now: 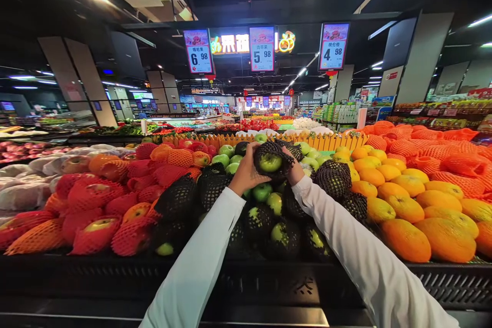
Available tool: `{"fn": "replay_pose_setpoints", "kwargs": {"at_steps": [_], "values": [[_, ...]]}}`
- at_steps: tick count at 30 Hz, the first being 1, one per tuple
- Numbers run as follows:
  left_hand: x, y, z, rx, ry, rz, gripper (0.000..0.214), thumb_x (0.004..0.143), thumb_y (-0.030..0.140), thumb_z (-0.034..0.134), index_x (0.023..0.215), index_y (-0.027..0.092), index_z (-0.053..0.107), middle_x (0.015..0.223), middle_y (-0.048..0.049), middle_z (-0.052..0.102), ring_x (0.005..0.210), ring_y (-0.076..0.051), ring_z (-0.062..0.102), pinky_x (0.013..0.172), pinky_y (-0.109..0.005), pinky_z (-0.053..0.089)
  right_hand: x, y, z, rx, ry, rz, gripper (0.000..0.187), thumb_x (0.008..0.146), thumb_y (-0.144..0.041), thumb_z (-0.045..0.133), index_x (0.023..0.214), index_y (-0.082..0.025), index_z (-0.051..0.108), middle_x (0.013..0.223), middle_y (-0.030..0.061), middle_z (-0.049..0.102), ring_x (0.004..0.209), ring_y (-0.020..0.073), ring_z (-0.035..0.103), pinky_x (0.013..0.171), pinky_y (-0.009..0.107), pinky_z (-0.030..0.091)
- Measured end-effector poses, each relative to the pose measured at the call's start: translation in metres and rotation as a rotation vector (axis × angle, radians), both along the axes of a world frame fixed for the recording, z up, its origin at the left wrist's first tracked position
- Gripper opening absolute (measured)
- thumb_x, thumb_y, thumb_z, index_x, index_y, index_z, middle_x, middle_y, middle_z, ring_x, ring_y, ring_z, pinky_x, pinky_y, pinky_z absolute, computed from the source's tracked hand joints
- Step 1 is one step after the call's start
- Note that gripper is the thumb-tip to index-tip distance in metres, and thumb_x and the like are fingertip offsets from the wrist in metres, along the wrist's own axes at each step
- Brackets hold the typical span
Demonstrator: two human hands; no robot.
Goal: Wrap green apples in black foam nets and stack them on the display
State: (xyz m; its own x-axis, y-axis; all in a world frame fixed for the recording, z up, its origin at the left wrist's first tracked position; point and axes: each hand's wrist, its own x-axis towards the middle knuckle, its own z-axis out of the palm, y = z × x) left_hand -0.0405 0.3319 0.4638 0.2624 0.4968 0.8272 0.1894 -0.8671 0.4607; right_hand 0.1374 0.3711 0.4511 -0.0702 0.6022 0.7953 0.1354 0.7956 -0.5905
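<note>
Both my hands hold a green apple [270, 162] wrapped in a black foam net, raised over the middle of the fruit display. My left hand [248, 171] grips it from the left, with fingers curled round its side. On the right, my right hand [294, 166] closes on the net's edge; part of its fingers is hidden behind the apple. Below lie more green apples in black nets [284, 238], and a bare green apple [262, 192] sits just under my hands. Several bare green apples [226, 151] rest behind.
Apples in red nets [96, 192] fill the left side. Oranges [407, 238] are piled at right, with orange-netted fruit [442, 159] beyond. A black crate edge [96, 271] runs along the front; a small yellow fence [230, 141] stands at the back. Price screens [262, 49] hang overhead.
</note>
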Motion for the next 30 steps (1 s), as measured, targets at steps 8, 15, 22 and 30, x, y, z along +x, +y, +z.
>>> {"fn": "replay_pose_setpoints", "kwargs": {"at_steps": [8,15,22,30], "values": [[-0.001,-0.006,0.002,0.009,0.112,-0.079,0.098,0.059,0.045,0.091,0.140,0.021,0.042,0.145,-0.0163,0.050,0.136,-0.036,0.049,0.119,-0.047,0.034,0.004,-0.006,0.001,-0.267,0.444,0.124,0.039,0.063,-0.055,0.072,0.079,-0.024,0.054,0.076,-0.0034,0.059,0.074,0.0157,0.055,0.074,0.030,0.048],[0.001,-0.009,-0.002,-0.041,0.084,-0.133,0.089,0.060,0.032,0.089,0.136,0.023,0.043,0.142,-0.0126,0.051,0.135,-0.033,0.050,0.117,-0.047,0.038,0.003,-0.001,-0.004,-0.409,0.434,0.115,0.037,0.058,-0.052,0.066,0.078,-0.025,0.049,0.055,-0.0069,0.050,0.048,0.0124,0.041,0.047,0.028,0.037],[0.010,-0.009,-0.002,-0.013,-0.154,-0.058,0.087,0.059,0.031,0.089,0.131,0.025,0.041,0.136,-0.0108,0.054,0.128,-0.029,0.055,0.115,-0.047,0.042,0.000,-0.022,0.008,-0.428,0.457,0.202,0.059,0.053,-0.065,0.080,0.087,-0.025,0.054,0.074,-0.0056,0.060,0.055,0.0087,0.051,0.045,0.021,0.045],[0.009,0.003,-0.008,-0.076,-0.139,0.035,0.098,0.062,0.034,0.087,0.139,0.026,0.026,0.138,-0.0137,0.047,0.131,-0.028,0.051,0.114,-0.047,0.042,-0.010,-0.040,0.009,-0.695,0.284,0.432,0.064,0.052,-0.061,0.085,0.099,-0.028,0.056,0.090,-0.0020,0.067,0.062,0.0127,0.059,0.051,0.031,0.059]]}}
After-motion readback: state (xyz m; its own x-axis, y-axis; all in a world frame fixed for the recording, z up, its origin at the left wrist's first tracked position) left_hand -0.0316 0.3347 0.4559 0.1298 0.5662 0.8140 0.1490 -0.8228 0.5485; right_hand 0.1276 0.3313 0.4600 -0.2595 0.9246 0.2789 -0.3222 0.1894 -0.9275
